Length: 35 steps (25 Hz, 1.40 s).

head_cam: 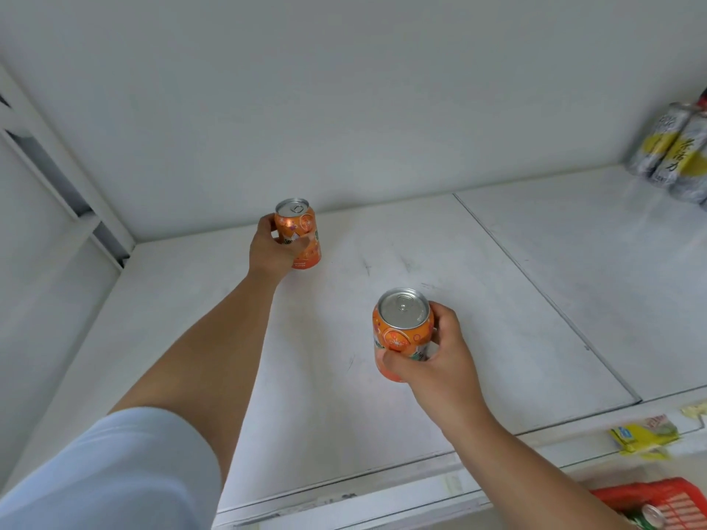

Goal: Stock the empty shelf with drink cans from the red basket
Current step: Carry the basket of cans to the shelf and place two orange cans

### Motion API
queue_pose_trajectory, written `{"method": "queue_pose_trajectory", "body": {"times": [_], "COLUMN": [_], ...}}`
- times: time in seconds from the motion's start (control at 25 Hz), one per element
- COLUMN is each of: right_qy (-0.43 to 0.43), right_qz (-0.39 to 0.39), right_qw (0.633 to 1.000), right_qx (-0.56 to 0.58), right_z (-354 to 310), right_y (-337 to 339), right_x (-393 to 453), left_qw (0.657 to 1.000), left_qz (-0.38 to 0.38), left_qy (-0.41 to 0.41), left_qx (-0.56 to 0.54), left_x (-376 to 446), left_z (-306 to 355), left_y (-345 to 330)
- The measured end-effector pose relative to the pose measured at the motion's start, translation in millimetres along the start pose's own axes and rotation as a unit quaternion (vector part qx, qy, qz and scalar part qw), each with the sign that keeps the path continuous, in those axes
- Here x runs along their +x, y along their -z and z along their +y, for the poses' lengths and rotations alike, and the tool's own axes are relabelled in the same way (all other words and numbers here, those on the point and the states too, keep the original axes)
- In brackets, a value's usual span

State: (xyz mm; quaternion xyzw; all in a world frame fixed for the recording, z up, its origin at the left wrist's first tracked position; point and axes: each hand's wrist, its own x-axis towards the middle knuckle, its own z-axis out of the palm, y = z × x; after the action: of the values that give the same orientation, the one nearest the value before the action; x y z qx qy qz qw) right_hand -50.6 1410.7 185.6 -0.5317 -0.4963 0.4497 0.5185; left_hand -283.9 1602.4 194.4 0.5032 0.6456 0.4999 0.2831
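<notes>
My left hand (273, 248) grips one orange can (300, 239) deep on the shelf (421, 262); my right hand (436, 353) clasps another can (401, 330).

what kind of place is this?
Probably a shop aisle: a white display shelf with price tags on its front edge, silver-and-yellow cans stocked at the far right, and a red basket below.

Plain white back wall (344, 89), evenly lit, metal upright (57, 162) at left.
</notes>
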Motion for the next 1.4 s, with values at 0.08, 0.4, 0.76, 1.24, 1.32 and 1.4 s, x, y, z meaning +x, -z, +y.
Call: {"method": "queue_pose_trajectory", "body": {"times": [0.08, 0.4, 0.76, 1.24, 1.32, 1.4], "right_qy": [0.002, -0.015, 0.001, 0.033, 0.036, 0.039], "right_qz": [-0.003, -0.004, -0.049, -0.043, -0.036, -0.034], "right_qw": [1.0, 0.999, 0.995, 0.985, 0.985, 0.985], "right_qx": [-0.005, -0.031, -0.085, -0.165, -0.165, -0.166], "right_z": [0, -1, -14, -20, -20, -21], "right_y": [0, 2, -65, -144, -147, -150], "right_x": [1, 5, 32, 111, 115, 118], "left_qw": [1.0, 0.867, 0.837, 0.837, 0.839, 0.839], "left_qz": [-0.012, -0.13, -0.193, -0.183, -0.184, -0.186], "left_qy": [0.004, 0.088, 0.111, 0.139, 0.141, 0.138], "left_qx": [-0.003, 0.472, 0.5, 0.497, 0.492, 0.493], "left_x": [1, -56, -145, -147, -148, -148], "left_z": [1, -10, -23, -18, -19, -20], "left_y": [1, 64, 139, 134, 134, 134]}}
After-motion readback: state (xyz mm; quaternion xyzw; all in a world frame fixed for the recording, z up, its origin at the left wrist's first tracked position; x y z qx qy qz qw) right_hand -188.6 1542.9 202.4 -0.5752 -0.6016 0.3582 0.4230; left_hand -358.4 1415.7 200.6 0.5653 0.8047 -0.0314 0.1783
